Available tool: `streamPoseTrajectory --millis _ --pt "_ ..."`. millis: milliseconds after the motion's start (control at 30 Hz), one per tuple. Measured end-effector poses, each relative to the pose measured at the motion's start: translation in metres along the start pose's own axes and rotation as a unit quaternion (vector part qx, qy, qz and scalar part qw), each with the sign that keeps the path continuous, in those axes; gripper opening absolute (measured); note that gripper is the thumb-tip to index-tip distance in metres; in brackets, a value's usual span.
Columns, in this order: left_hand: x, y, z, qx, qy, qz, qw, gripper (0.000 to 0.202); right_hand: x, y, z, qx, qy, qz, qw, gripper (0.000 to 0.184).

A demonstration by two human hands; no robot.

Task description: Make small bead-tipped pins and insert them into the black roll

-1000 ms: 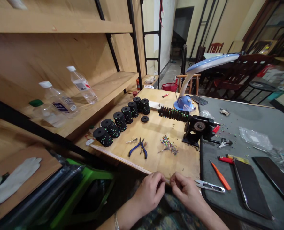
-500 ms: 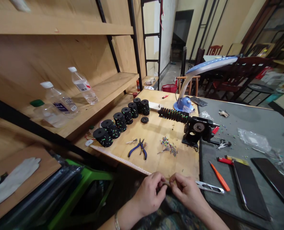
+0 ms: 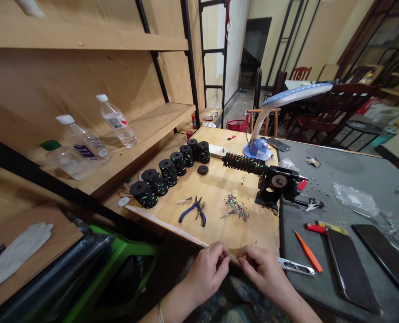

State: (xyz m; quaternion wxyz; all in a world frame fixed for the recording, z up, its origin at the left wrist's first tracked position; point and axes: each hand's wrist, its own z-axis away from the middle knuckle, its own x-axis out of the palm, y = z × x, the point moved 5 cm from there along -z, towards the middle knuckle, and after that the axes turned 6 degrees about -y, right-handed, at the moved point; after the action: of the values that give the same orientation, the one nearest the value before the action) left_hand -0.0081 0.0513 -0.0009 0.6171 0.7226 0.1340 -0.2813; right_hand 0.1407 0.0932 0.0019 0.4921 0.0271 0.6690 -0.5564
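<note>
My left hand (image 3: 208, 269) is closed in a pinch at the front edge of the wooden tabletop (image 3: 216, 233). Facing it across a small gap, my right hand (image 3: 262, 268) has its thumb and fingers pinched together too. Whatever either hand holds is too small or hidden to make out. Beyond them lies a pile of tiny multicoloured pieces (image 3: 232, 200), with thin grey pieces (image 3: 243, 214) beside it. Blue-handled pliers (image 3: 193, 213) lie with their jaws pointing away from me. Silver thread snips (image 3: 296, 266) rest just right of my right hand.
Black spools (image 3: 144, 194) line the left side. A black winding device (image 3: 276, 184) carries a ribbed black roll (image 3: 243, 162) near a blue lamp (image 3: 257, 146). On the grey mat are an orange-handled tool (image 3: 309, 251) and phones (image 3: 350, 269). Bottles (image 3: 118, 123) stand on the shelf.
My hands have moved slightly apart, widening the gap between their fingertips. The things on the table have stayed in place.
</note>
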Motion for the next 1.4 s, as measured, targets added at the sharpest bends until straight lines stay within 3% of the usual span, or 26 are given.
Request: streamPoseTrajectory --millis 400,667,800,1100,1233,1300,1400 --pt "-0.006 -0.024 -0.002 -0.046 0.083 0.127 0.987 0.014 -0.038 -0.016 0.001 -0.017 -0.072 0.035 0.997 0.014" --pt "-0.011 -0.033 -0.002 -0.052 0.127 0.148 0.979 0.014 -0.054 -0.025 -0.010 -0.044 -0.120 0.112 0.985 0.045" --pt "-0.012 -0.035 -0.004 -0.054 0.122 0.131 0.982 0.012 -0.062 -0.034 -0.014 -0.052 -0.099 0.117 0.987 0.062" --pt "-0.021 -0.029 -0.016 -0.087 0.035 0.003 0.996 0.013 -0.065 -0.063 -0.025 -0.111 -0.079 0.038 0.990 0.055" --pt "-0.026 -0.009 -0.025 -0.033 0.023 0.126 0.991 0.033 -0.063 -0.071 -0.033 -0.135 -0.087 0.016 0.987 0.059" --pt "-0.022 0.003 -0.033 -0.005 -0.002 0.259 0.966 0.035 -0.063 -0.075 -0.035 -0.145 -0.096 0.011 0.985 0.062" --pt "-0.015 0.012 -0.043 -0.013 -0.022 0.391 0.920 0.017 -0.067 -0.080 -0.036 -0.140 -0.103 0.023 0.984 0.067"
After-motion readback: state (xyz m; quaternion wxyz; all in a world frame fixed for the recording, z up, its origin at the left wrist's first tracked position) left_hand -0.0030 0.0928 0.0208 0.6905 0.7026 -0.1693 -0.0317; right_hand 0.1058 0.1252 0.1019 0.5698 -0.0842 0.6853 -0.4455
